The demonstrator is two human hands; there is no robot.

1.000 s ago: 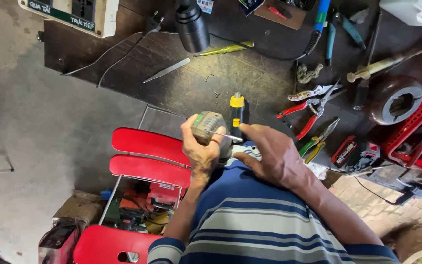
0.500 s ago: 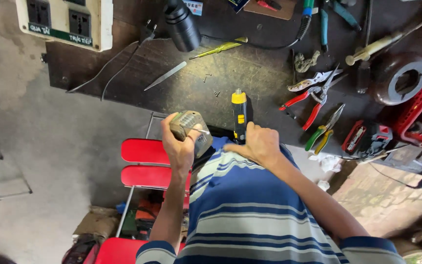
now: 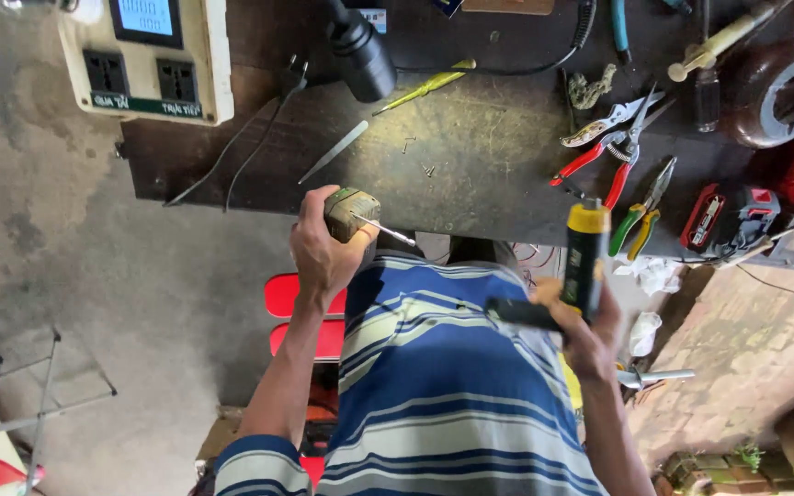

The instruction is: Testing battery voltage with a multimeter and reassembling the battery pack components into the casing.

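While the left hand (image 3: 322,246) clamps the small motor (image 3: 349,212) at the workbench (image 3: 470,174) edge (shaft jutting right of the grip), the right hand (image 3: 590,335) grips the black-and-yellow screwdriver (image 3: 585,257); an off-line push could twist the motor loose.

A single camera worn on the head looks almost straight down. Its lower half is filled, from very near, by the person's blue-and-white striped shirt (image 3: 434,386) and forearms. The dark, scuffed work surface (image 3: 470,156) crosses the upper half, a little farther off. To the left lies the grey concrete floor (image 3: 66,276), farthest of all. No second view overlaps it.
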